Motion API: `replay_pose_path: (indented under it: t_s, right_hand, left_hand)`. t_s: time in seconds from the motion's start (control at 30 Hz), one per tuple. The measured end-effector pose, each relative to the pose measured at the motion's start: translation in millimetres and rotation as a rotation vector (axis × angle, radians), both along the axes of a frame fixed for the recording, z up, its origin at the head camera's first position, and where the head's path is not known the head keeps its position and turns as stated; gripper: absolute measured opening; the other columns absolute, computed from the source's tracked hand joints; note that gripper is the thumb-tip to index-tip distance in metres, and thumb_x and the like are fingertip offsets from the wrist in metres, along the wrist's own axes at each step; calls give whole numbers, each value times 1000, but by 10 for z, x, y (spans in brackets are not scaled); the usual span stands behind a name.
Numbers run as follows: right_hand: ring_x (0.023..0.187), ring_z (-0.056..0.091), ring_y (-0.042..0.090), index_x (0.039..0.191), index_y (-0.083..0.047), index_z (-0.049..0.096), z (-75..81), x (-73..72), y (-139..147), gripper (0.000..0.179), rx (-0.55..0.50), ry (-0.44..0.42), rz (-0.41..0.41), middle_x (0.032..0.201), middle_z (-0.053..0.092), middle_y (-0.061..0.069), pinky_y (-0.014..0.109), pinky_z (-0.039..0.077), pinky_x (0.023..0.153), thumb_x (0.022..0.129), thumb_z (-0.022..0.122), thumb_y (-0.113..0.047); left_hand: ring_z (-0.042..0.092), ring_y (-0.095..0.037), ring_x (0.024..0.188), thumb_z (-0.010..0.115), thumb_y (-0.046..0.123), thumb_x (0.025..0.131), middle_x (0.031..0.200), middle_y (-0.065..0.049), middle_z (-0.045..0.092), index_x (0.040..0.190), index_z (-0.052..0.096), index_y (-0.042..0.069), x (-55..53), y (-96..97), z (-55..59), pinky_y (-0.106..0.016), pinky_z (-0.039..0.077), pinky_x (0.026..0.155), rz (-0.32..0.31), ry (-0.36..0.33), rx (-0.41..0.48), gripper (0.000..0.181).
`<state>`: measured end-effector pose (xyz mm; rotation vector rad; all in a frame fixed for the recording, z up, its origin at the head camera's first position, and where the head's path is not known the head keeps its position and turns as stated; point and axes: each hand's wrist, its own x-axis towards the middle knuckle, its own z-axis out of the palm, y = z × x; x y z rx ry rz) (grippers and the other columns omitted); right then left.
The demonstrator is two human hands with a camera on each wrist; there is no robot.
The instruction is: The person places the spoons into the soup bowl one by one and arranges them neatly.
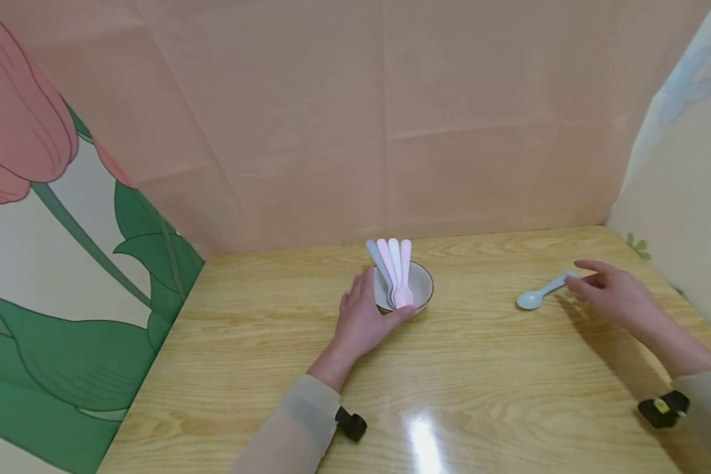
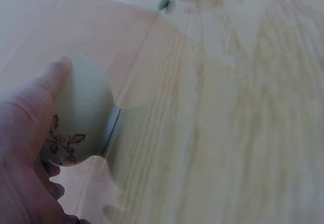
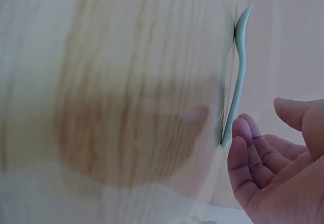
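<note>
My left hand grips the near-left side of a small white bowl with a dark rim. In the left wrist view, the thumb lies along the bowl's outer wall, which bears a leaf and flower print. Several spoons, grey, pink and pale, lean in the bowl with handles up. To the right, a pale green spoon lies on the table, its handle pointing toward my right hand. In the right wrist view, that hand's thumb and fingers stand apart beside the spoon's handle end, with nothing clearly gripped.
The wood-grain table meets a plain pinkish backdrop behind the bowl. A tulip-printed panel stands on the left, and a pale printed sheet borders the right side. Both wrists carry small black devices.
</note>
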<state>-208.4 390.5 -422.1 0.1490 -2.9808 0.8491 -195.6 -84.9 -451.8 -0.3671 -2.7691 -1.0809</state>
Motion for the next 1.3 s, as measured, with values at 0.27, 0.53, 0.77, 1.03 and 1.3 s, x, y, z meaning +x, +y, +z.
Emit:
replay_pose_path:
  t_s: [0.27, 0.53, 0.77, 1.03, 1.3]
  right_hand:
    - [99, 74, 33, 158, 19, 35, -29, -10, 5, 72, -9, -56, 11, 132, 65, 42, 28, 52, 72, 117, 54, -38]
    - [102, 74, 37, 157, 21, 33, -38, -33, -13, 75, -2, -84, 12, 130, 67, 41, 30, 51, 74, 118, 53, -39]
    - [115, 68, 55, 159, 20, 31, -43, -73, -48, 77, 6, -72, 9, 138, 61, 44, 56, 54, 88, 118, 52, -42]
    - [115, 66, 58, 158, 21, 34, -56, -187, -117, 74, 17, -51, 36, 137, 60, 46, 50, 57, 82, 118, 54, -37]
    - [123, 60, 64, 160, 19, 32, -52, -314, -303, 75, -10, -67, 43, 141, 58, 46, 70, 50, 98, 117, 56, -38]
  left_hand:
    - [44, -28, 152, 82, 69, 91, 170, -7, 41, 173, 29, 12, -9, 6, -15, -61, 29, 126, 1, 1, 10, 113]
    - [44, -29, 152, 82, 68, 91, 169, -8, 43, 171, 31, 10, -3, 11, -11, -63, 29, 125, -1, 10, 27, 111]
    - [46, -29, 150, 82, 69, 91, 167, -8, 44, 171, 31, 10, 4, 11, 0, -62, 30, 125, 1, 15, 22, 112]
    - [43, -30, 154, 81, 70, 91, 170, -9, 42, 172, 30, 11, 4, 10, 15, -62, 29, 126, 7, 0, 13, 113]
    - [44, -29, 153, 82, 69, 91, 169, -9, 43, 172, 30, 10, -2, 15, 10, -62, 30, 126, 6, 5, 14, 112]
